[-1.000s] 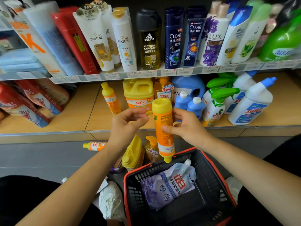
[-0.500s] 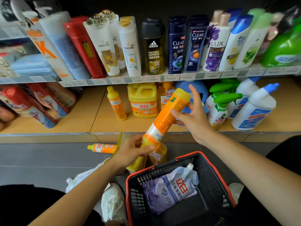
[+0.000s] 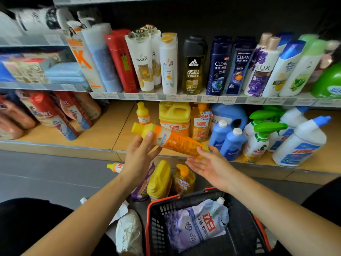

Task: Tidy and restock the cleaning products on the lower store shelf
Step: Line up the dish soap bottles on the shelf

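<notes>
An orange dish-soap bottle (image 3: 177, 143) with a yellow cap lies almost level in the air in front of the lower shelf (image 3: 103, 133), cap pointing left. My left hand (image 3: 138, 159) grips it near the neck, fingers over the top and thumb below. My right hand (image 3: 208, 165) is open, palm up, its fingertips touching the bottle's base end. A matching small orange bottle (image 3: 143, 114) stands on the shelf beside a yellow jug (image 3: 174, 117).
On the floor below lie a small orange bottle (image 3: 115, 166), a yellow jug (image 3: 160, 180), an orange pump bottle (image 3: 184, 182) and a purple pouch (image 3: 142, 189). A black basket with a red rim (image 3: 162, 200) holds a lavender refill pouch (image 3: 197, 224). Blue bottles (image 3: 232, 143) and sprayers (image 3: 258, 143) stand at right.
The bottle swung from cap-down to nearly level, cap now raised at left. My left hand rose with the neck; my right hand slid off the base and opened beneath it.
</notes>
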Tool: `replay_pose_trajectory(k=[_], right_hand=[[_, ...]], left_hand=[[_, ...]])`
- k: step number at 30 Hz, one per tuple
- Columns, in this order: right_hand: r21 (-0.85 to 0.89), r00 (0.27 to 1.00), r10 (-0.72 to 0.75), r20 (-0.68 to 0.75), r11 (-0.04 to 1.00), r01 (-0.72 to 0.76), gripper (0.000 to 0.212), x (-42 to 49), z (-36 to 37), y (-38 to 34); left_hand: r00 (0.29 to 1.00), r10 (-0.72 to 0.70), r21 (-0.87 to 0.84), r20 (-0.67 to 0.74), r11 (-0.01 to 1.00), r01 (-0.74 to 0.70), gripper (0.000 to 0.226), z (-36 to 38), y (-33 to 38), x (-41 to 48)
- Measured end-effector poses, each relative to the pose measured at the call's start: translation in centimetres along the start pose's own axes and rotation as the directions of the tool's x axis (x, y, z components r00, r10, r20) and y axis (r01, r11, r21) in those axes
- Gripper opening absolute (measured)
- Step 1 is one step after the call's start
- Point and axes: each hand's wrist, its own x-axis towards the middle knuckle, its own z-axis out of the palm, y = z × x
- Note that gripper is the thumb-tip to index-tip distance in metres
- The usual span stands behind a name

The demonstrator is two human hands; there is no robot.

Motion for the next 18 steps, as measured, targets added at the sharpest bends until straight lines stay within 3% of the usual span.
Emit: replay_pose_trajectory(k=[4,7,11,15,18], right_hand=[[-0.015,0.996,0.082,0.044,0.997,-0.081,0.046,-0.6,0.8,1.1],[-0.12,0.991,0.113,0.07,0.987,-0.104,0.036,-0.7,0.8,1.3],[-0.414,0.982,0.167,0.089,0.903,-0.116,0.046,-0.8,0.7,1.9],[-0.221,0.975,0.189,0.113,0.962,-0.161,0.051,-0.5,1.0,3.3],[-0.206,0.975,0.208,0.073,0.96,-0.189,0.057,-0.3,1.4,3.9]], left_hand=[[0.991,0.078,0.044,0.109,0.996,-0.084,0.047,-0.1,0.7,0.5],[0.992,0.115,0.106,0.046,0.987,-0.12,0.049,-0.3,1.1,0.6],[0.982,0.163,0.268,-0.097,0.954,-0.132,0.038,-0.3,1.9,0.7],[0.986,0.109,0.304,-0.123,0.95,-0.067,0.046,-0.3,2.5,0.8],[0.995,0.084,0.317,-0.046,0.946,-0.065,0.051,-0.3,2.5,0.7]])
